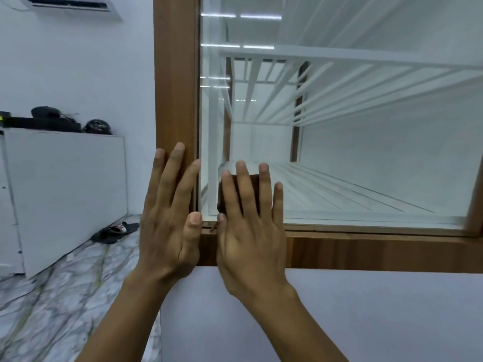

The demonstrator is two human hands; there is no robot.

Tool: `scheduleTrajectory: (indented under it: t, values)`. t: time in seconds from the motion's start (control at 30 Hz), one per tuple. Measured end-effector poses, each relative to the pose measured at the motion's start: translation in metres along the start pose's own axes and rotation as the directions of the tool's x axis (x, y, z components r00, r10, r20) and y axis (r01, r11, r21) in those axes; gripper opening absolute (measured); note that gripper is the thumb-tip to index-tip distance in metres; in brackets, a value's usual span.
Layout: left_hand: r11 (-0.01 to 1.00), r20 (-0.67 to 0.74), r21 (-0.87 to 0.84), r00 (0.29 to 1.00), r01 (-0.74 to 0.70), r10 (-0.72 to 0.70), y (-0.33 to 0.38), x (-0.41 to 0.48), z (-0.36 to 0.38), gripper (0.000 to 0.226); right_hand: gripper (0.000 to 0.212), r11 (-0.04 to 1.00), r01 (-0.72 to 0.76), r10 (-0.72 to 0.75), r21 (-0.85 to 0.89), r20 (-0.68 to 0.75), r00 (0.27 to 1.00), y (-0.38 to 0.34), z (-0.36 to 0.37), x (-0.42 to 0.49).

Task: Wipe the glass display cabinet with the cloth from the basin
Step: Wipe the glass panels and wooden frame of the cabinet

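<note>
The glass display cabinet fills the right half of the view, with a brown wooden frame and white slatted shelves inside. My left hand lies flat with fingers spread on the frame's left post, its thumb at the glass edge. My right hand presses a dark brown folded cloth flat against the lower left corner of the glass. Most of the cloth is hidden under my fingers. The basin is not in view.
A white low cabinet stands at the left with dark items on top. Dark sandals lie on the marbled floor. An air conditioner hangs on the wall. A white panel sits below the wooden frame.
</note>
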State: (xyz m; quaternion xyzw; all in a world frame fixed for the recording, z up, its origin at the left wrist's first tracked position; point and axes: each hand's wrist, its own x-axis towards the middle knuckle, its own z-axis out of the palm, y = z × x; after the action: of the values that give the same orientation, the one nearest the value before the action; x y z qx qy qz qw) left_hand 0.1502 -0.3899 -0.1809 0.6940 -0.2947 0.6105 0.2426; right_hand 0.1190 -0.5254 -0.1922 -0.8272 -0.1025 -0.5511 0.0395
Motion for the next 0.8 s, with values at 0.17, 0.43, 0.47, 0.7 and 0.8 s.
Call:
scheduleTrajectory:
  t: [0.17, 0.43, 0.47, 0.7, 0.8]
  values:
    - [0.995, 0.044, 0.096, 0.999, -0.011, 0.006, 0.0, 0.003, -0.001, 0.07, 0.074, 0.992, 0.108, -0.105, -0.072, 0.044, 0.993, -0.005, 0.006, 0.007]
    - [0.92, 0.211, 0.374, 0.977, -0.114, 0.036, 0.046, 0.023, 0.032, 0.069, 0.063, 0.968, -0.242, 0.232, -0.058, -0.137, 0.963, 0.156, -0.045, -0.027]
    - [0.922, 0.218, 0.37, 0.976, -0.112, 0.031, 0.053, 0.025, 0.037, 0.069, 0.064, 0.96, -0.274, 0.263, -0.059, -0.148, 0.954, 0.176, -0.051, -0.029]
    - [0.937, 0.242, 0.334, 0.97, -0.1, 0.017, 0.097, 0.036, 0.07, 0.072, 0.07, 0.913, -0.39, 0.357, -0.122, -0.226, 0.906, 0.267, -0.094, -0.018]
    - [0.942, 0.236, 0.323, 0.972, -0.09, 0.012, 0.121, 0.045, 0.089, 0.07, 0.068, 0.998, -0.04, 0.031, -0.054, -0.155, 0.987, 0.215, -0.074, 0.007]
